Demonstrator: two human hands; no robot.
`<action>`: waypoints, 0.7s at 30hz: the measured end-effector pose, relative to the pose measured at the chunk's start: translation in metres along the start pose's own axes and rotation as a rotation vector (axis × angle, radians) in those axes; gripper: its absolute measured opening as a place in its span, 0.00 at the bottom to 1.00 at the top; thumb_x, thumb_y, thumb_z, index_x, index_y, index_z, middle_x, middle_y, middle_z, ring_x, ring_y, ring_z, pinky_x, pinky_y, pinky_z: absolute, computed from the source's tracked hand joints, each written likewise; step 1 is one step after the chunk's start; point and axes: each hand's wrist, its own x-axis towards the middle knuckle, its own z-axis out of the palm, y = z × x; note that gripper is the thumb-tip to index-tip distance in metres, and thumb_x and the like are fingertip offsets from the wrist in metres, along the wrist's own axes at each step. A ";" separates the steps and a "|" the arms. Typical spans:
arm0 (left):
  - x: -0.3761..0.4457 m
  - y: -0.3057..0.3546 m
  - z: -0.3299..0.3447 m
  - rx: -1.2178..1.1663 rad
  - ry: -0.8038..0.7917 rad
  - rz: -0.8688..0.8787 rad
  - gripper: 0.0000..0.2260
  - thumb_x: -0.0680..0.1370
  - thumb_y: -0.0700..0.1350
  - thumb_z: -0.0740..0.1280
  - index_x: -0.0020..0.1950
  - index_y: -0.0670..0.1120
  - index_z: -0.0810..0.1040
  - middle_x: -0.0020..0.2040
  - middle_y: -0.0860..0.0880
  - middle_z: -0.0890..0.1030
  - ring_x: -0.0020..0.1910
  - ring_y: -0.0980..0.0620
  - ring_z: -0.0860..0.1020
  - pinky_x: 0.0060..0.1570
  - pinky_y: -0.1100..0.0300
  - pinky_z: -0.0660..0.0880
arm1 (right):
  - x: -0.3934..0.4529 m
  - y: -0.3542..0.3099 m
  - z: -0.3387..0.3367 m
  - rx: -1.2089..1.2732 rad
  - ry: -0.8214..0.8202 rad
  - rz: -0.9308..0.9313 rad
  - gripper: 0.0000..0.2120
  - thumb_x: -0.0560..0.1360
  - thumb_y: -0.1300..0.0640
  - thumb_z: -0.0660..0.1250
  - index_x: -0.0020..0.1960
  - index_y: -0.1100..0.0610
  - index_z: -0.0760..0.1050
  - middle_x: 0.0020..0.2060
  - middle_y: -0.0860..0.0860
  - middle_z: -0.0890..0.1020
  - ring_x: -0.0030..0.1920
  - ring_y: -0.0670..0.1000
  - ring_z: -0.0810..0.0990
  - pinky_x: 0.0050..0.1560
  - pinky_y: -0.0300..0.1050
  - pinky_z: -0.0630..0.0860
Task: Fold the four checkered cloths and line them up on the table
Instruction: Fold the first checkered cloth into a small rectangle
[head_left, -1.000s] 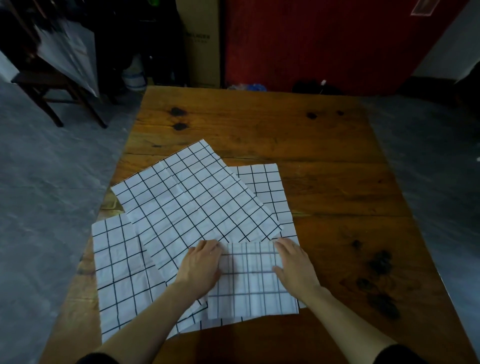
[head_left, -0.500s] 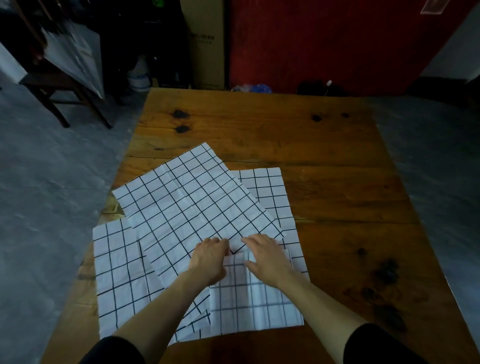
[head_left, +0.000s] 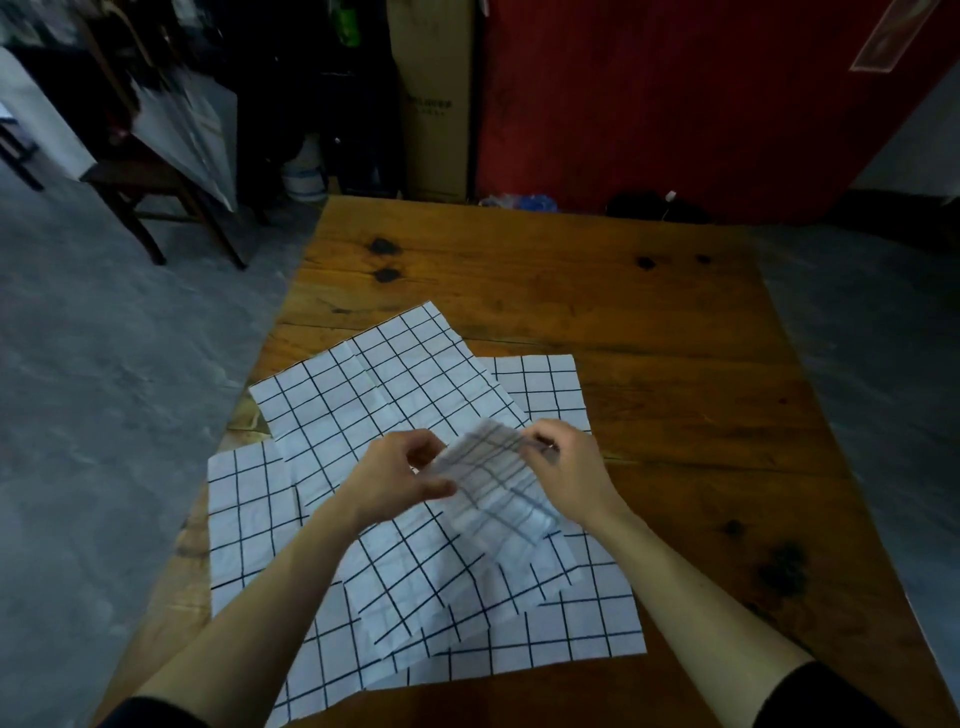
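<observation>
both hands are up off the wooden table (head_left: 623, 322) with a small folded checkered cloth (head_left: 493, 483) held between them, and it's motion-blurred so the grid lines look smeared. left hand (head_left: 400, 478) has its fingers curled in and pinches the cloth's left edge between thumb and fingers. right hand (head_left: 571, 473) pinches the upper right corner with curled fingertips. the cloth hangs tilted, high end by the right hand, low end dropping toward the pile below it.

under that are the other cloths, all white with a thin dark grid, spread flat and overlapping on the near left part of the table. one big cloth (head_left: 384, 384) sits rotated like a diamond with its far corner pointing away. another one (head_left: 545, 379) peeks out from under it on the right, squared to the table. a third (head_left: 244, 519) lies at the left with its edge at the table's left edge. more checkered fabric (head_left: 545, 639) runs along the near side under the forearms; i can't tell which cloth each layer belongs to.

the table has dark knots in the wood. behind it a tall cardboard box (head_left: 434, 104) has a small line of printed text on it, way too blurry to read. red wall (head_left: 675, 104) next to it has a strip of paper up in the corner, not readable either. dark wooden chair (head_left: 156, 192) on the left, grey floor.
</observation>
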 end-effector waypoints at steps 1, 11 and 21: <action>0.002 0.000 -0.005 0.009 0.020 -0.006 0.08 0.69 0.45 0.78 0.43 0.50 0.80 0.39 0.50 0.82 0.36 0.55 0.80 0.36 0.59 0.78 | 0.002 -0.005 -0.006 0.052 0.051 0.008 0.05 0.79 0.57 0.66 0.46 0.56 0.79 0.41 0.52 0.81 0.44 0.49 0.79 0.44 0.44 0.77; -0.008 0.040 -0.016 0.089 0.430 0.388 0.06 0.74 0.39 0.74 0.46 0.49 0.82 0.44 0.56 0.82 0.45 0.57 0.79 0.44 0.61 0.76 | 0.000 -0.023 -0.038 0.015 0.194 -0.156 0.09 0.75 0.54 0.68 0.48 0.39 0.76 0.46 0.39 0.79 0.52 0.45 0.77 0.53 0.48 0.77; -0.046 -0.025 0.045 0.057 0.041 0.232 0.09 0.72 0.39 0.75 0.46 0.53 0.84 0.47 0.60 0.84 0.49 0.62 0.81 0.53 0.57 0.79 | -0.079 0.057 0.001 -0.229 -0.049 0.111 0.20 0.69 0.68 0.74 0.50 0.45 0.77 0.53 0.39 0.77 0.59 0.41 0.75 0.64 0.42 0.74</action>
